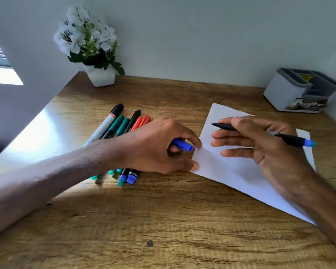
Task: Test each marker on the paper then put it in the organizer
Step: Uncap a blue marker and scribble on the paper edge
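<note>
My right hand [260, 144] pinches the uncapped marker [291, 140] high in its fingers, the lower fingers loosely spread over the paper [231, 171]. The marker's long axis runs nearly left to right, tip pointing left; I cannot tell whether the tip touches the sheet. My left hand [159, 146] has its fingers curled round the blue cap [182, 145], with its fingertips on the paper's left edge. Further left, the other markers [116, 125] lie on the counter [163, 220]. The organizer [285, 94] stands far right, nearer my right hand, so I judge that hand will deliver.
</note>
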A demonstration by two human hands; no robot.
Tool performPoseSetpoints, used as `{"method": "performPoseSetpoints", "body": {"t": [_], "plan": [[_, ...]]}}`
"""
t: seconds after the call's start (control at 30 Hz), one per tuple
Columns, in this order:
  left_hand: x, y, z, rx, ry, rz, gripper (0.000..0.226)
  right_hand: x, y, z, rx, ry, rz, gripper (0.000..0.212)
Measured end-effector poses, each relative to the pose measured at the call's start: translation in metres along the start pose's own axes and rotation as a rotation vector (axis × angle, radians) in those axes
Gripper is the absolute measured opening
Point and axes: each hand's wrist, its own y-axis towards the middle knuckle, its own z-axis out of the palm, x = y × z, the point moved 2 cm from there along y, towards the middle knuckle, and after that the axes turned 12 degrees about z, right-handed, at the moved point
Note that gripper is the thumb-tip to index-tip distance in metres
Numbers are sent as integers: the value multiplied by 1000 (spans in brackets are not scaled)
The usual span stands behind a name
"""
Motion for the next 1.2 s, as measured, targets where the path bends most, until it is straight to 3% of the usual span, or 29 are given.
{"method": "performPoseSetpoints", "body": {"t": [0.33, 0.53, 0.6, 0.8, 1.03, 1.2], "plan": [[-14, 1, 4, -5, -21, 35, 52, -15, -16, 4, 200, -186, 21, 19], [-13, -1, -1, 46, -43, 34, 51, -14, -7, 12, 203, -235, -67, 4], [-11, -1, -3, 52, -49, 33, 51, -16, -2, 15, 202, -276, -122, 13], [-8, -2, -4, 71, -61, 20, 50, -19, 0, 19, 243, -399, -271, 9], [-6, -2, -3, 70, -66, 16, 51, -20, -4, 20, 279, -456, -334, 5], [-2, 0, -3, 71, -59, 27, 52, -20, -3, 20, 264, -473, -350, 15]]}}
